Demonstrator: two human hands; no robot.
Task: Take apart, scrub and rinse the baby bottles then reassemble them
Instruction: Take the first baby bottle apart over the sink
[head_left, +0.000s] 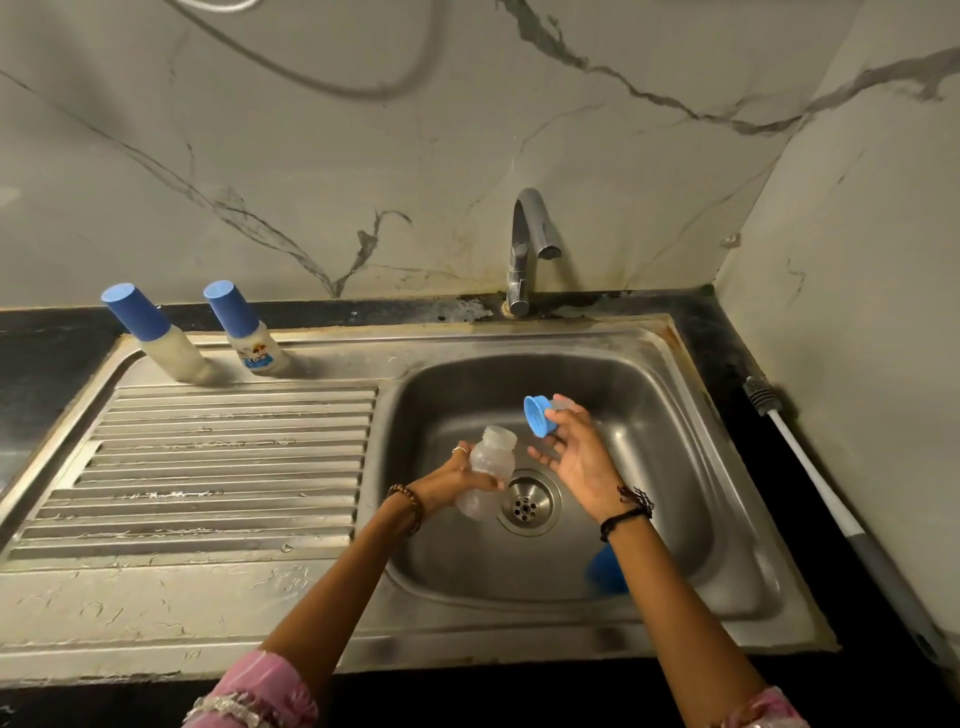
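**Bottle open over the sink**

Two capped bottles (158, 338) (248, 332) stand on the drainboard (208, 467) at the back left. Over the basin (649, 467), the left hand (457, 480) grips an uncapped clear bottle (485, 478), just beside the drain (527, 504). The right hand (576, 457) pinches a blue collar (540, 415) with its teat. A blue cap (605, 569) lies in the basin under the right forearm. A brush (810, 467) rests on the counter, far right.

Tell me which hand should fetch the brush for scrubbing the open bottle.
Probably the right hand. The brush lies on the counter right of the sink, on that hand's side, though it must first put down the blue collar. The left hand already grips the bottle over the basin.
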